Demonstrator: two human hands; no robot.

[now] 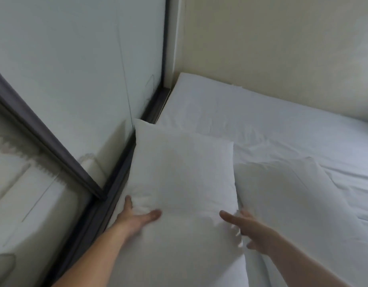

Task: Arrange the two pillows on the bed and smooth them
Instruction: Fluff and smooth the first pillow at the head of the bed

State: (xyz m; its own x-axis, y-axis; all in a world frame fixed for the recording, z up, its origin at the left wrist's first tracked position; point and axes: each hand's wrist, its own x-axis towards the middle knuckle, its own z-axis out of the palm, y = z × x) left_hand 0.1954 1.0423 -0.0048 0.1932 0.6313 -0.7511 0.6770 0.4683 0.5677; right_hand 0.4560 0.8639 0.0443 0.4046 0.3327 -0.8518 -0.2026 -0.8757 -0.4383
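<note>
A white pillow (179,175) lies along the left edge of the bed (282,129), beside the window frame. My left hand (137,218) grips its near left side, thumb on top and fingers bunching the fabric. My right hand (249,228) is at its near right edge, fingers spread and blurred; whether they hold the fabric I cannot tell. A second white pillow (288,193) rests to the right, touching the first one and lying at an angle on the wrinkled white sheet.
A dark window frame (125,175) and glass pane run close along the bed's left side. A cream wall (282,48) borders the far side of the bed. The sheet beyond the pillows is creased.
</note>
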